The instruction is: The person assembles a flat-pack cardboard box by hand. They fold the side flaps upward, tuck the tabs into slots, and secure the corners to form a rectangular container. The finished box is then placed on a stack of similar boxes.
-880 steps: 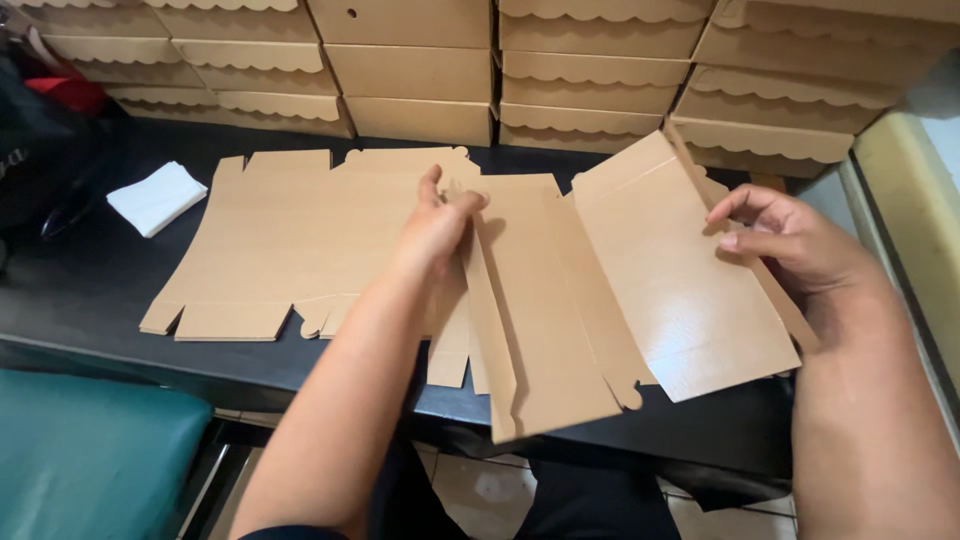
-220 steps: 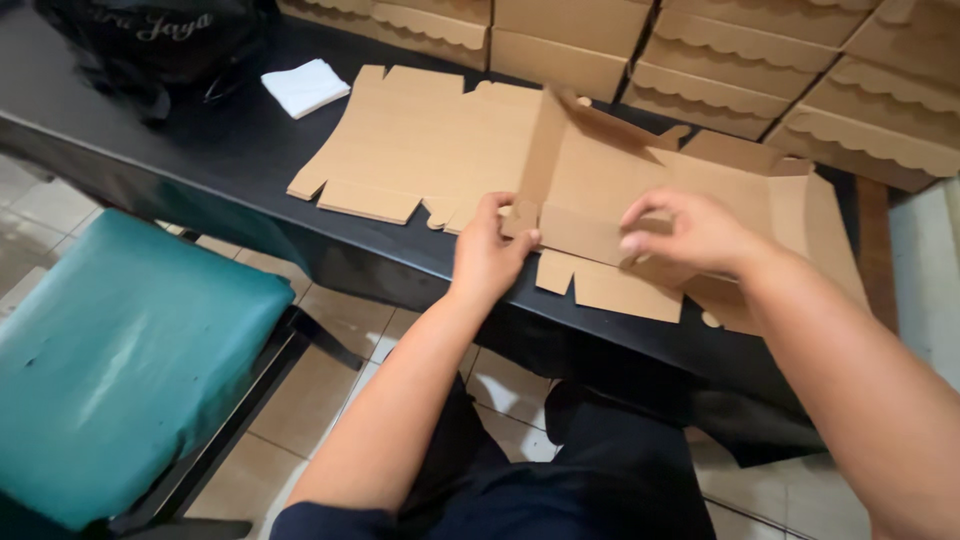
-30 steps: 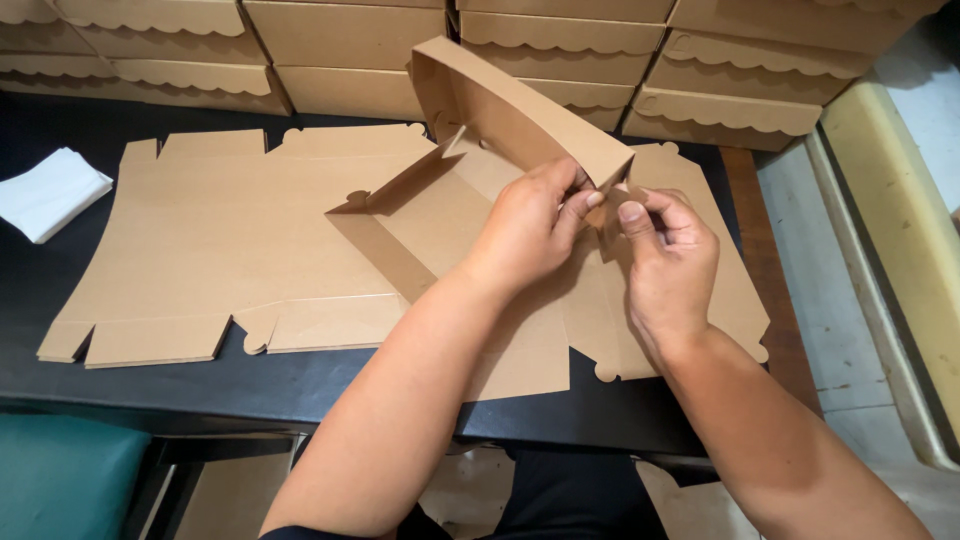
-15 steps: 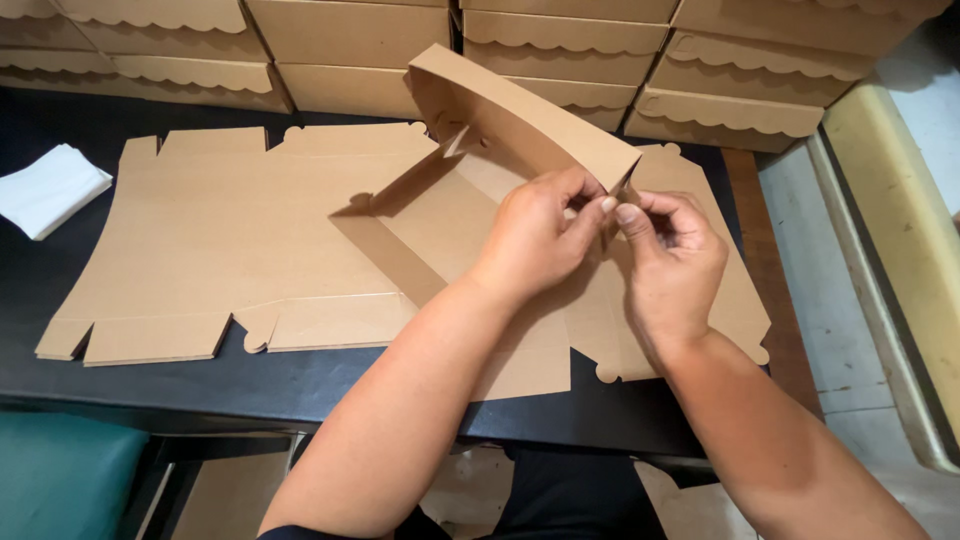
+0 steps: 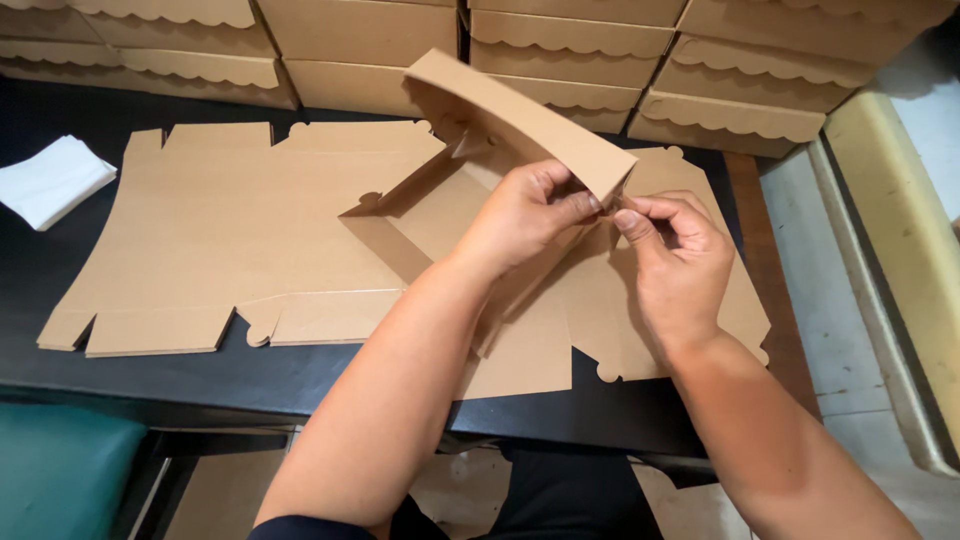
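Head view, box blank: a brown cardboard box blank [image 5: 560, 300] lies on the dark worktop [image 5: 250, 375] toward its right end, partly folded, with one long side panel [image 5: 520, 120] lifted upright so that its end meets a short flap at a corner.
Head view, left hand: the left hand [image 5: 520, 215] reaches in from the near edge and pinches the end of the raised panel, its fingers [image 5: 572, 205] closed on the cardboard, which keeps the wall standing.
Head view, right hand: the right hand [image 5: 675, 250] sits just beside it, fingers [image 5: 632, 215] closed on a small tab at the same corner, apparently so the two parts can be lined up.
Head view, flat stack: a flat stack of unfolded blanks [image 5: 230, 230] lies to the left, near the middle of the worktop, within easy reach.
Head view, surroundings: finished boxes with scalloped lids [image 5: 570, 50] are stacked along the far edge; a folded white cloth [image 5: 55, 180] rests by the left end; a green seat [image 5: 60, 480] shows below the near edge.
Change since half a second ago: the fingertips of both hands have drawn a little closer at the corner, and the raised panel keeps about the same tilt; the flat stack has not shifted.
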